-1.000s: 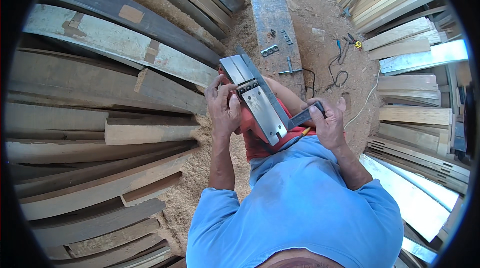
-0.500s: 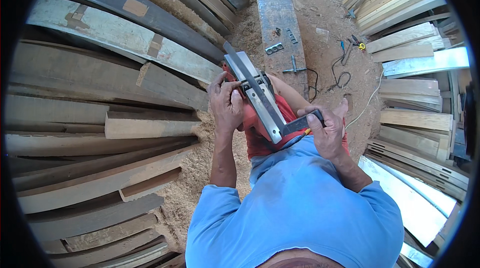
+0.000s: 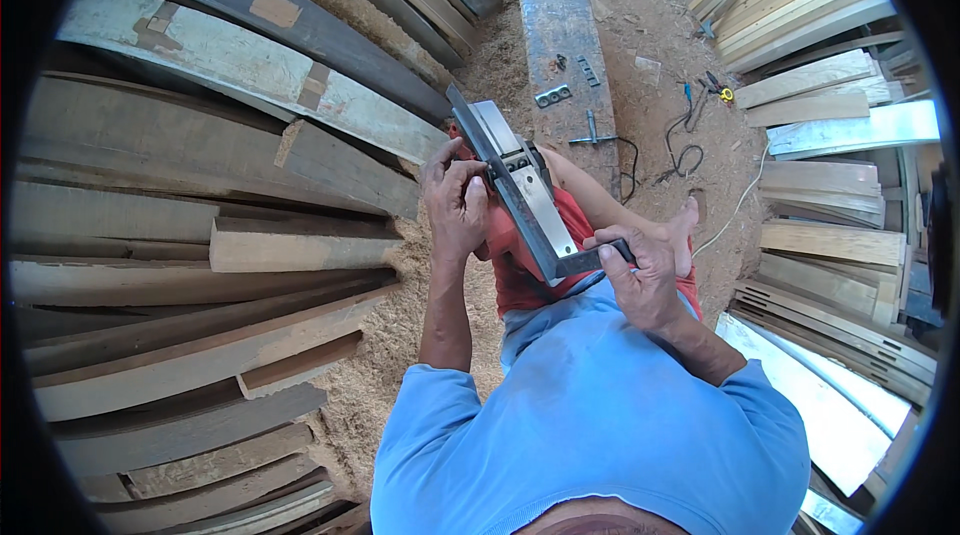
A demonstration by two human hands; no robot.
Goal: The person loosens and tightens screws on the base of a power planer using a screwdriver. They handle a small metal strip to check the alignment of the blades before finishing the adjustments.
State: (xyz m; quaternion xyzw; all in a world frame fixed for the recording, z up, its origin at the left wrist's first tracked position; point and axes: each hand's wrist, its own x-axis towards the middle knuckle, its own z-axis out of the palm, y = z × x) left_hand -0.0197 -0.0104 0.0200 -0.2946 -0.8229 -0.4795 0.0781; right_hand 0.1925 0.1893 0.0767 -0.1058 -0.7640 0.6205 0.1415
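An upturned electric hand planer point(image 3: 545, 210) rests on my lap, its bright metal sole facing up. My left hand point(image 3: 457, 203) grips its left side, fingers curled at the middle near the cutter opening; the planer's body is mostly hidden beneath. In my right hand point(image 3: 645, 280), closed around the short dark stock, is a try square point(image 3: 512, 197). Its long steel blade lies along the left edge of the sole, running from the near end past the far end.
Ahead, a worn plank point(image 3: 560, 15) bears a T-handle wrench point(image 3: 592, 130), a drilled metal piece point(image 3: 552, 95) and small parts. A dark cord point(image 3: 680, 150) lies on the sawdust floor to the right. Stacked boards point(image 3: 300, 245) line both sides.
The try square's blade has shifted from lying diagonally over the middle of the sole to its left edge. My right hand has moved slightly left with it; my left hand stays on the planer.
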